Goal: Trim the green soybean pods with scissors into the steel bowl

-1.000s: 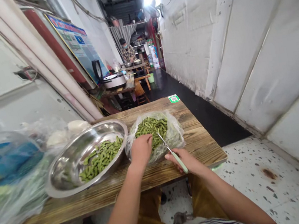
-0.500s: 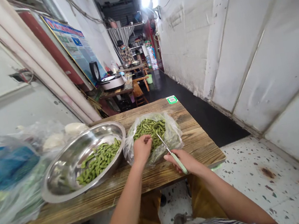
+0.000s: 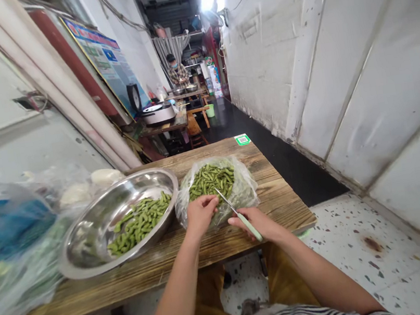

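Note:
My right hand (image 3: 252, 222) grips a pair of scissors (image 3: 248, 225) with a pale green handle, its slim metal blades pointing up and left over the pods. Just left of the blades, my left hand (image 3: 202, 215) has its fingertips pinched together; whatever is between them is too small to make out. Beneath both hands is a clear plastic bag (image 3: 245, 176), open at the top and full of green edamame pods (image 3: 211, 179). Beside it on the left stands a big oval steel basin (image 3: 86, 226) with more edamame pods (image 3: 141, 224) in its right part.
Everything rests on a wooden table (image 3: 280, 202), with a green QR card (image 3: 242, 140) at its far corner. Plastic bags of produce (image 3: 14, 250) crowd the left end. Farther back are a rice cooker (image 3: 158, 114) and a person (image 3: 177, 73) at another table. A wall runs along the right.
My left hand has shifted slightly right and down, its fingertips now closer to the scissor blades. The blade tips have moved a little left. The basin and bag stay in place.

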Demonstrator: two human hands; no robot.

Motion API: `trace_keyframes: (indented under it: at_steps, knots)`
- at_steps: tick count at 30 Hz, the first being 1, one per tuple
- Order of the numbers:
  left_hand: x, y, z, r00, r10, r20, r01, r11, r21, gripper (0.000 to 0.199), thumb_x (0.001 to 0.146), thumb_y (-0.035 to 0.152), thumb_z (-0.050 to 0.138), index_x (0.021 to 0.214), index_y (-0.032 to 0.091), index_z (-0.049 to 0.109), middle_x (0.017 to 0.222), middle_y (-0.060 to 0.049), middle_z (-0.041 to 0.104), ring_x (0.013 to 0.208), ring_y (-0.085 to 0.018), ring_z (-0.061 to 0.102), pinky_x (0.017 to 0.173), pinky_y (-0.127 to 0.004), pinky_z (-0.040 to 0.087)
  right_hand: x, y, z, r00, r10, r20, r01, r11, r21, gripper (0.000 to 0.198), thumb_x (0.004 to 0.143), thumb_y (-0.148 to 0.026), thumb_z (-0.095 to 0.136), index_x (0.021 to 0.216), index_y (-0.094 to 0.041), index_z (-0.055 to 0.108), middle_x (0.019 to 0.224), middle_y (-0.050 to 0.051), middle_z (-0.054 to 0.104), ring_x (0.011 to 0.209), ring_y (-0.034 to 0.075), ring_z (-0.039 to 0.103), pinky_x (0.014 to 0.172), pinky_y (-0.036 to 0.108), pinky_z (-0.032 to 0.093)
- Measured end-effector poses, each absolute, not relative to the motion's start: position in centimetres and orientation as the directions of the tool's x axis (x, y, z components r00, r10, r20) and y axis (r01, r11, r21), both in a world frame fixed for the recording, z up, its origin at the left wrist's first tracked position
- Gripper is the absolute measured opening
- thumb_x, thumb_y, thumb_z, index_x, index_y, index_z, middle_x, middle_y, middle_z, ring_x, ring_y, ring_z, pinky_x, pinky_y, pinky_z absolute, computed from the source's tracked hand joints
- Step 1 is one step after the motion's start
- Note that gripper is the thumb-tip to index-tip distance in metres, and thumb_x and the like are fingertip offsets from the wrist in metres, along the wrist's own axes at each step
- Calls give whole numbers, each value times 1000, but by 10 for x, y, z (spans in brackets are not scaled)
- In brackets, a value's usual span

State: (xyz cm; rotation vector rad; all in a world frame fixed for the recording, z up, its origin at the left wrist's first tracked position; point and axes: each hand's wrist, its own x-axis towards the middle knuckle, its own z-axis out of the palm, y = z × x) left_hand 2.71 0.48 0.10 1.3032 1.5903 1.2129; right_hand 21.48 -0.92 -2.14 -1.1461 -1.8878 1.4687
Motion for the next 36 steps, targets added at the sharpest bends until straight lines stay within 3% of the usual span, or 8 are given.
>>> trace_keyframes:
  at_steps: [7,12,15,18,23,36]
  knots:
    - [29,3,3,-168,985,-34,220,71,973,23,64,33,70,76,13,69,51,1,61,43,-9,51,42,-20,37,207,-16,-24,-525,824,-211,182,-133,-974,44,75,-61,62,71,-19,51,43,-9,41,32,7,39,32,18,34]
    - [32,3,6,-200,964,-177,-155,148,977,25,61,26,77,75,14,60,61,-1,65,58,-13,65,56,-23,50,206,-14,-27,-508,829,-233,128,-195,-972,43,70,-59,67,78,-19,54,43,-9,43,32,7,40,30,17,35]
    - [30,4,8,-232,952,-200,-320,119,940,26,61,23,78,74,13,59,65,0,65,61,-12,65,55,-20,50,207,-15,-29,-512,828,-228,135,-185,-973,43,72,-59,66,84,-19,56,46,-9,45,34,7,42,31,16,36]
    - [28,4,9,-247,950,-191,-336,101,937,25,61,22,78,76,11,61,59,2,61,52,-7,58,47,-16,44,208,-17,-30,-543,817,-192,130,-144,-981,43,76,-60,62,84,-18,56,48,-8,44,35,6,41,32,16,36]
    - [30,2,9,-267,943,-199,-372,89,924,21,62,19,77,73,12,60,63,-1,65,61,-9,63,59,-20,51,205,-19,-28,-551,816,-178,118,-135,-984,44,77,-61,59,81,-18,54,48,-8,43,35,7,40,32,17,37]
    - [42,-1,0,-362,917,-170,-343,39,939,26,57,24,79,70,11,59,60,-2,66,59,-13,66,65,-26,54,206,-19,-27,-536,825,-179,159,-110,-981,46,76,-64,59,72,-19,50,44,-8,42,31,7,39,29,17,34]
